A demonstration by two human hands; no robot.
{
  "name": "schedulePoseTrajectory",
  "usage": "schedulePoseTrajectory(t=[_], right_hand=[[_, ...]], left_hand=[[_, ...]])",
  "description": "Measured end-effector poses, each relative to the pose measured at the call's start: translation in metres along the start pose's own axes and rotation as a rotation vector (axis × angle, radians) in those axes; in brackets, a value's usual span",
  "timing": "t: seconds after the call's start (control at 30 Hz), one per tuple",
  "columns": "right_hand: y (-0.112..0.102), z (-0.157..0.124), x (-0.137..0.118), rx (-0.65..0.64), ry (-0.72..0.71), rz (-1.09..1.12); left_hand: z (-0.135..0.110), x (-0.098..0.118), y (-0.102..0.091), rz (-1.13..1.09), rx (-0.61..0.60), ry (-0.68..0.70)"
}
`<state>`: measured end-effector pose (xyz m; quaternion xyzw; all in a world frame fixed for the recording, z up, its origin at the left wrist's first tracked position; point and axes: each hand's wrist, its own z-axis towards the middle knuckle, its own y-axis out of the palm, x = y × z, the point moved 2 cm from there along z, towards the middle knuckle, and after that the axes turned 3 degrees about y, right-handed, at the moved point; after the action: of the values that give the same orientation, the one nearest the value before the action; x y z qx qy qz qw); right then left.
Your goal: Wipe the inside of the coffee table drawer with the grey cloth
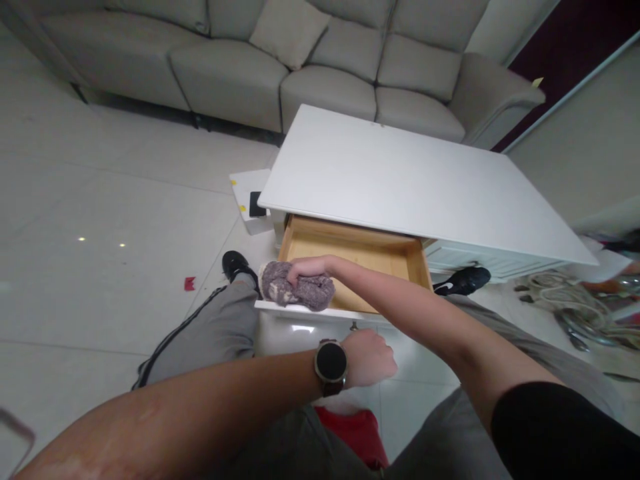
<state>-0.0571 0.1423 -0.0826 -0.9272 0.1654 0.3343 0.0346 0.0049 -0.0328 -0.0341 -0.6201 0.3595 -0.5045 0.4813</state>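
My right hand [311, 268] is closed on a bunched grey-purple cleaning cloth [300, 285] with whitish patches. It presses the cloth on the front left corner of a pulled-out wooden drawer [360, 257], over the white drawer front. My left hand [370, 358], with a round dark watch [331, 361] on the wrist, is curled into a fist in front of the drawer. Its palm and fingertips are turned away, so whatever it may hold is hidden. A small knob [354, 326] shows on the drawer front just above this hand.
The drawer belongs to a white coffee table [400, 177]. A grey sofa [230, 73] stands behind it. A white box [253, 183] sits at its left side. Coiled hoses [575, 300] lie at right. Red items lie on the floor, a scrap [189, 283] and a larger piece [353, 430].
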Motion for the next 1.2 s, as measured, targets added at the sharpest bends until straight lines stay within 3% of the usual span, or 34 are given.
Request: schedulePoseTrajectory(t=[0.1, 0.2, 0.3, 0.4, 0.5, 0.6, 0.7, 0.83, 1.03, 1.2], right_hand=[[-0.035, -0.024, -0.002, 0.163, -0.156, -0.151], [-0.072, -0.055, -0.002, 0.314, -0.281, -0.154], [-0.093, -0.073, 0.009, 0.499, -0.323, -0.282], [-0.087, -0.064, 0.034, 0.641, -0.222, -0.645], [-0.066, -0.036, 0.069, 0.656, -0.076, -0.939], [-0.05, -0.011, 0.1, 0.609, -0.001, -1.034], [-0.048, 0.003, 0.115, 0.609, -0.063, -1.073], [-0.056, 0.019, 0.109, 0.641, -0.102, -1.062], [-0.06, 0.057, 0.066, 0.746, -0.117, -0.986], [-0.075, 0.049, 0.069, 0.782, -0.132, -1.013]], left_hand=[[-0.001, -0.002, -0.004, -0.009, 0.007, -0.006], [-0.002, -0.008, -0.009, -0.01, 0.055, -0.051], [-0.002, -0.015, -0.014, 0.02, 0.079, -0.136], [-0.002, -0.023, -0.015, 0.092, 0.065, -0.307], [-0.004, -0.031, -0.012, 0.103, 0.006, -0.535], [-0.009, -0.037, -0.009, -0.031, -0.057, -0.663], [-0.012, -0.041, -0.012, -0.152, -0.105, -0.677], [-0.008, -0.044, -0.02, -0.213, -0.138, -0.688], [-0.002, -0.051, -0.018, -0.22, -0.173, -0.663], [-0.003, -0.058, -0.017, -0.168, -0.145, -0.607]])
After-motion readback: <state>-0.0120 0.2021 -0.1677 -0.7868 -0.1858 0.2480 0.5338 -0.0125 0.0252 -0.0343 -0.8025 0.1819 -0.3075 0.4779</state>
